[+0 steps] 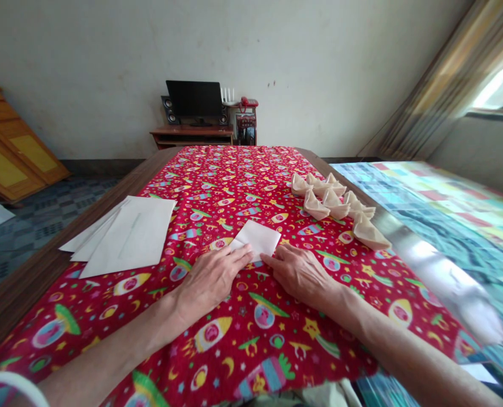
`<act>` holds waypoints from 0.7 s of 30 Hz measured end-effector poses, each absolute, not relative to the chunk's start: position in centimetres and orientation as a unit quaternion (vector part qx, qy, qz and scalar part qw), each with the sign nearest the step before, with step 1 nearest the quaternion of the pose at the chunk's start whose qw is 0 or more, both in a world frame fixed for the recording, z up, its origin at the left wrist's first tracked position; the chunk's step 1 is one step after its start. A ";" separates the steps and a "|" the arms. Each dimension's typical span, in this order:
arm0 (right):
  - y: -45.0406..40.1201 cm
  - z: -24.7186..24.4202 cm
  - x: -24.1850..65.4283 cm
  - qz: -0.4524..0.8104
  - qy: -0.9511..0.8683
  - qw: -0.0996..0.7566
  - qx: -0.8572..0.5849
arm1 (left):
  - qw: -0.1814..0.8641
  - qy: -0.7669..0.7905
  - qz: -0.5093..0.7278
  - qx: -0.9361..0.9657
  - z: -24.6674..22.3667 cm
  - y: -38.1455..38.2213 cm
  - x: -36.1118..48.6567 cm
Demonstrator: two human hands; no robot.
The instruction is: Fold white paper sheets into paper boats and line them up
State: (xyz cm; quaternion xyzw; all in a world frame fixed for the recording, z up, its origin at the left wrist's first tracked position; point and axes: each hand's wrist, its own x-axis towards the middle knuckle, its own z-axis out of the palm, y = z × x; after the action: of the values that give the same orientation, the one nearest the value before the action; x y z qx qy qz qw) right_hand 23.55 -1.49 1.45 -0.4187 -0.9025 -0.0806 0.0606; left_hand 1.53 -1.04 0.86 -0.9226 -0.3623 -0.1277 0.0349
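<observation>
A small folded piece of white paper (257, 237) lies on the red printed tablecloth in front of me. My left hand (211, 277) rests palm down, its fingers stretched out over the paper's lower left edge. At the lower right edge, my right hand (300, 274) touches the paper with an outstretched index finger. Both thumbs are hidden. To the left lies a fanned stack of flat white paper sheets (134, 237). On the right stand several folded paper boat-like shapes (338, 203), grouped in uneven rows.
The red tablecloth (234, 181) covers most of a dark wooden table (124, 189). Beyond it, a monitor (194, 99) with speakers stands on a small desk, near a red telephone (246, 103). A bed with a patterned cover (446, 209) is at the right, a wooden cabinet (13, 147) at the left.
</observation>
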 end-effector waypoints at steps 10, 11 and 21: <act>-1.6 1.8 23.6 -0.079 -0.907 0.042 -0.412 | 0.032 -0.328 -0.115 -0.937 0.4 -1.1 -0.2; -1.7 1.8 23.6 -0.077 -0.907 0.042 -0.411 | 0.031 -0.327 -0.116 -0.937 0.4 -1.2 -0.3; -1.6 1.6 23.7 -0.066 -0.905 0.052 -0.417 | 0.066 -0.359 -0.122 -0.923 -1.2 -2.9 -2.3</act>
State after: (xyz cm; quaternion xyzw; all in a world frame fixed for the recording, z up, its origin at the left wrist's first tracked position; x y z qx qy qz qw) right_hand 23.74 -1.57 1.63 -0.4171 -0.9050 -0.0659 0.0517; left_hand -2.28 -2.86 -1.19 -0.9229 -0.3593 -0.1215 0.0660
